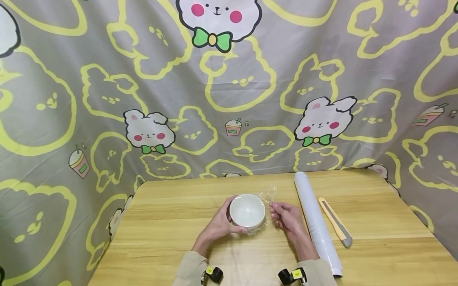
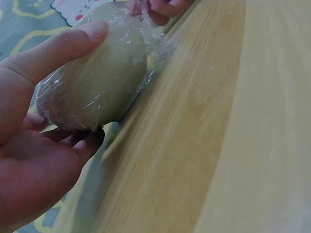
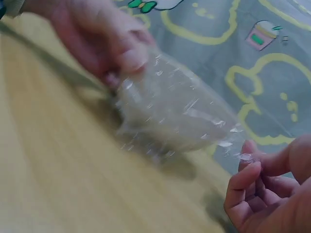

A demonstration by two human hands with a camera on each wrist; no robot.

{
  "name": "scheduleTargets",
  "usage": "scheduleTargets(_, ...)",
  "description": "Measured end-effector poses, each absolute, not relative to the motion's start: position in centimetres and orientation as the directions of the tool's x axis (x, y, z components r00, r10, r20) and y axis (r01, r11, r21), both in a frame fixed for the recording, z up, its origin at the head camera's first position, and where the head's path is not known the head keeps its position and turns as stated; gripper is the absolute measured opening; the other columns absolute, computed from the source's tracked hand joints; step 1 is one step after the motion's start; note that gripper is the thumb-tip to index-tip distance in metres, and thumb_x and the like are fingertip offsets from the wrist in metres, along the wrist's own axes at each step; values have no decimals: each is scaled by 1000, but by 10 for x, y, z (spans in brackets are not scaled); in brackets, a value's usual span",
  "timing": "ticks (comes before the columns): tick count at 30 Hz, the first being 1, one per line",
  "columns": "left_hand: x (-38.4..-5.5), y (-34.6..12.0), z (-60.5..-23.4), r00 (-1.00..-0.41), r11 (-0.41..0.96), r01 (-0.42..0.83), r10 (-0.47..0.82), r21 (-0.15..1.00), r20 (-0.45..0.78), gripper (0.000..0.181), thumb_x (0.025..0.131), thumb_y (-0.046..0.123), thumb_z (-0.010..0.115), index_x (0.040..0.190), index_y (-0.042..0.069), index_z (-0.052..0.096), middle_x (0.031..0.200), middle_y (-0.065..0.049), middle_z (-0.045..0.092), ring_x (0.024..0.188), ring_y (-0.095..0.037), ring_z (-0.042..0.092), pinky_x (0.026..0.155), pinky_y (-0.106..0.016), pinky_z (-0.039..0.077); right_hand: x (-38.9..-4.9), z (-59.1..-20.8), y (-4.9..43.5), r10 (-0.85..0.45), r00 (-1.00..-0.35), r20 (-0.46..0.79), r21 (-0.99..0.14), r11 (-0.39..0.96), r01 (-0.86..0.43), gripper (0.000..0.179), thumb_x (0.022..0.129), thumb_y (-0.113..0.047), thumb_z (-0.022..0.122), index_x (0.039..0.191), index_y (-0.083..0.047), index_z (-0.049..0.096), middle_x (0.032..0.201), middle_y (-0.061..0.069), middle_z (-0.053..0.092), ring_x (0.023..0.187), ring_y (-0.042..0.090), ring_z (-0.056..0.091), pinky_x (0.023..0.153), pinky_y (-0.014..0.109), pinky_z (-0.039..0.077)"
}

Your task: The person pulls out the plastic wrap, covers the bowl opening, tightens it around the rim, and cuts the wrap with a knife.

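A white bowl [image 1: 247, 211] stands over the table with clear plastic wrap [image 3: 189, 114] drawn round its outside. My left hand [image 1: 221, 222] grips the bowl from the left, thumb on the near side and fingers round the far side and underneath. In the left wrist view the thumb presses the wrapped wall of the bowl [image 2: 112, 68]. To the right of the bowl, my right hand [image 1: 288, 218] pinches a loose edge of the wrap between thumb and fingertips. That edge is pulled out from the bowl, as the right wrist view shows, and the wrap is crinkled.
A long roll of plastic wrap [image 1: 316, 222] lies to the right of my right forearm. Past it lies a yellow and grey utility knife [image 1: 335, 222]. The wooden table [image 1: 161, 222] ends at a patterned curtain [image 1: 229, 95] behind and at the sides.
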State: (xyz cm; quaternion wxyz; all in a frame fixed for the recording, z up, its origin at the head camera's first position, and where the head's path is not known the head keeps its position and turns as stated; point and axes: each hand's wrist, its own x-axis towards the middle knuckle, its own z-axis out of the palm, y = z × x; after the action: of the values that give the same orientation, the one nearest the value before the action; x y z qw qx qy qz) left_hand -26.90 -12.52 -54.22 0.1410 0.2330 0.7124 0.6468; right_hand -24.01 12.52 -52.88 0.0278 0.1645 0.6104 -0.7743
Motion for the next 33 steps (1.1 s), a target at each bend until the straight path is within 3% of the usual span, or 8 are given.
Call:
scheduleTargets(8, -268, -127, -543, -863, 64, 149, 496, 987, 98, 111, 64, -13, 90, 157, 3, 30, 153, -20, 41, 140, -37, 43, 115, -30, 40, -239, -536, 108, 170, -969, -179, -984, -29, 177, 14, 97, -1, 65, 99, 13, 68, 67, 5, 62, 52, 10, 54, 43, 20, 48)
scheduleTargets(16, -268, -125, -545, -851, 53, 152, 515, 987, 104, 111, 65, -12, 90, 157, 4, 29, 153, -19, 41, 139, -36, 45, 114, -30, 41, -226, -528, 133, 128, -951, -280, -954, -146, 261, 35, 106, -24, 58, 118, 9, 57, 81, 6, 61, 62, 9, 55, 48, 20, 49)
scheduleTargets(21, -270, -127, -543, -853, 42, 150, 510, 988, 107, 111, 65, -13, 90, 157, 4, 30, 153, -19, 41, 138, -37, 45, 114, -31, 41, -220, -524, 139, 36, -961, -274, -953, -147, 266, 33, 100, -9, 66, 124, 10, 56, 83, 6, 68, 64, 9, 57, 51, 21, 50)
scheduleTargets(26, -271, -128, -544, -853, 41, 143, 512, 989, 102, 111, 65, -13, 89, 157, 4, 29, 152, -20, 41, 139, -37, 44, 114, -31, 41, -221, -530, 125, 96, -975, -201, -975, -114, 190, 18, 93, 6, 69, 108, 14, 64, 76, 11, 69, 63, 14, 62, 51, 24, 56)
scheduleTargets(33, -270, -127, -543, -853, 49, 148, 512, 988, 103, 110, 66, -12, 89, 157, 3, 29, 153, -20, 41, 140, -36, 43, 115, -29, 40, -222, -535, 100, 195, -981, -10, -987, 153, 41, 6, 90, 12, 67, 95, 8, 68, 74, 12, 66, 59, 19, 63, 49, 28, 58)
